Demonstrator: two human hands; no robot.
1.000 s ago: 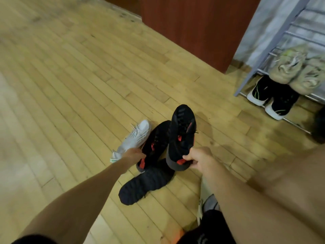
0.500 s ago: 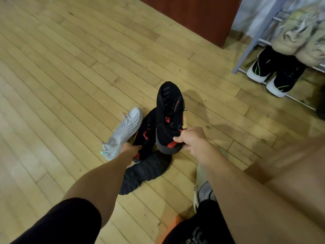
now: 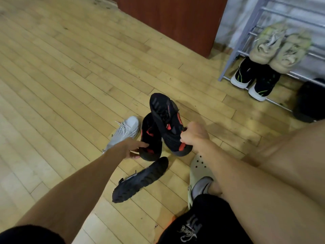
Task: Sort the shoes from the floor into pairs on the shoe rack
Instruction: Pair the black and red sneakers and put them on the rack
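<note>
My right hand [image 3: 194,132] grips the heel of a black shoe with red accents [image 3: 164,118], held toe-up above the floor. My left hand [image 3: 129,148] holds the heel of its matching black-and-red shoe [image 3: 150,138], lifted just beside the first. A white sneaker [image 3: 125,132] lies on the floor left of them. Another black shoe [image 3: 140,180] lies on its side below the hands. The metal shoe rack [image 3: 233,51] stands at the upper right, holding a beige pair [image 3: 279,48] above a black pair with white soles [image 3: 255,78].
A red-brown cabinet [image 3: 175,20] stands at the back beside the rack. A pale clog [image 3: 198,171] is on my foot at lower right. A dark object [image 3: 311,101] sits at the rack's right end. Wooden floor spreads to the left.
My left hand has taken hold of the second black-and-red shoe and raised it off the floor. The right hand keeps its shoe, now tilted more. The other black shoe lies uncovered.
</note>
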